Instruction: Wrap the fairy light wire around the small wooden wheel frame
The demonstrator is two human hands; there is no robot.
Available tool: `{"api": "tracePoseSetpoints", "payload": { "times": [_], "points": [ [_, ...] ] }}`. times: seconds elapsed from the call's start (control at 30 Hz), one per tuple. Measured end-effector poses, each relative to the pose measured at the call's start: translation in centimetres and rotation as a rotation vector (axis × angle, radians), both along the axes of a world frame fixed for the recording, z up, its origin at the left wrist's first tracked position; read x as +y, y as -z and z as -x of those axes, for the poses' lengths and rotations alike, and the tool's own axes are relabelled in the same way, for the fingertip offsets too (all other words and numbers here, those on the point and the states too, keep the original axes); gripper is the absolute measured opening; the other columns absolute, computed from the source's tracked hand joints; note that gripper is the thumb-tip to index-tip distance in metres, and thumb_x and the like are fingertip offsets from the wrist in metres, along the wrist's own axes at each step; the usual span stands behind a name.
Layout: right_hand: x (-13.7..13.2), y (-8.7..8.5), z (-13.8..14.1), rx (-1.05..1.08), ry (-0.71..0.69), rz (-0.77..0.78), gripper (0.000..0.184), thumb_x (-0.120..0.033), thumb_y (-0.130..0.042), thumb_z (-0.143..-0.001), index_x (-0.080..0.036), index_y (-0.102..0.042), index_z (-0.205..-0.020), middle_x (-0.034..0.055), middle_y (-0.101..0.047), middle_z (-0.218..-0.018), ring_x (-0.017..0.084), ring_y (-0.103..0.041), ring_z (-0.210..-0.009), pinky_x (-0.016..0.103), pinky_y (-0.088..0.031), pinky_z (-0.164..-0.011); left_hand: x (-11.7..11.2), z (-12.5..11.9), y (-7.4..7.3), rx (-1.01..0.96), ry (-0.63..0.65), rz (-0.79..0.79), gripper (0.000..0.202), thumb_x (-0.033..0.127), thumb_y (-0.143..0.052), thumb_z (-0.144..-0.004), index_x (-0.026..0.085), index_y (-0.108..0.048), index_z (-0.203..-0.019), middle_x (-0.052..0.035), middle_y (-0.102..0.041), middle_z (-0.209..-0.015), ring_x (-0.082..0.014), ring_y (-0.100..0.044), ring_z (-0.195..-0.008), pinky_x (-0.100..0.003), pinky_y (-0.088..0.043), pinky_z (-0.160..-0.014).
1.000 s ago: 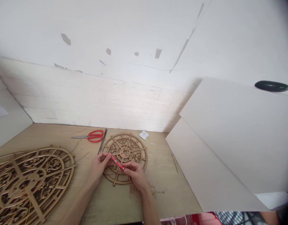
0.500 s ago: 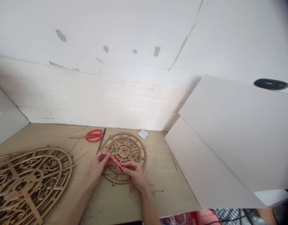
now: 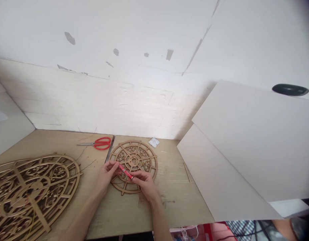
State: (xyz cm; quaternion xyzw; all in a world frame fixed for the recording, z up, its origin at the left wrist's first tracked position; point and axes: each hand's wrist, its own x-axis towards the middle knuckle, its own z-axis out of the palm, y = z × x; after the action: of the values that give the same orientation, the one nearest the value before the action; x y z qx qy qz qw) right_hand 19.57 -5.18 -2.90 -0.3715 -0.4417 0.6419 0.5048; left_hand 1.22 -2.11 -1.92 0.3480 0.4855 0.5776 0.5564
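A small red tube (image 3: 125, 171) is held between both my hands just above a round laser-cut wooden fretwork disc (image 3: 141, 157) lying on the wooden table (image 3: 174, 187). My left hand (image 3: 107, 174) pinches the tube's upper left end with closed fingers. My right hand (image 3: 142, 182) grips its lower right end, fingers curled. The disc's near edge is partly hidden under my hands.
A larger fretwork panel (image 3: 31, 187) lies at the left with thin wires across it. Red-handled scissors (image 3: 99, 143) and a crumpled white scrap (image 3: 153, 142) sit near the back wall. Big white boards (image 3: 245, 147) lean at the right, with a dark oval object (image 3: 290, 89) above.
My hands and the red tube stay in almost the same place over the disc; only the view has shifted slightly.
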Motion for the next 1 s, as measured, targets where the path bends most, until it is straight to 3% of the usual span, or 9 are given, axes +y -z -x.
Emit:
{"api": "tracePoseSetpoints", "payload": {
  "times": [1.0],
  "points": [
    [-0.13,-0.12,0.06,-0.023,-0.017,-0.01,0.026,-0.031,-0.084,-0.066,-0.023,-0.079,-0.089,0.0031,-0.076,-0.084,0.018,-0.068,-0.078,0.032,-0.052,-0.079,0.03,0.09,-0.17,0.01,0.003,0.017,0.053,0.057,-0.085,-0.051,0.014,-0.065,-0.074,-0.0064,-0.071,-0.07,-0.018,-0.067,-0.063,-0.028,-0.059,-0.059]
  ]
}}
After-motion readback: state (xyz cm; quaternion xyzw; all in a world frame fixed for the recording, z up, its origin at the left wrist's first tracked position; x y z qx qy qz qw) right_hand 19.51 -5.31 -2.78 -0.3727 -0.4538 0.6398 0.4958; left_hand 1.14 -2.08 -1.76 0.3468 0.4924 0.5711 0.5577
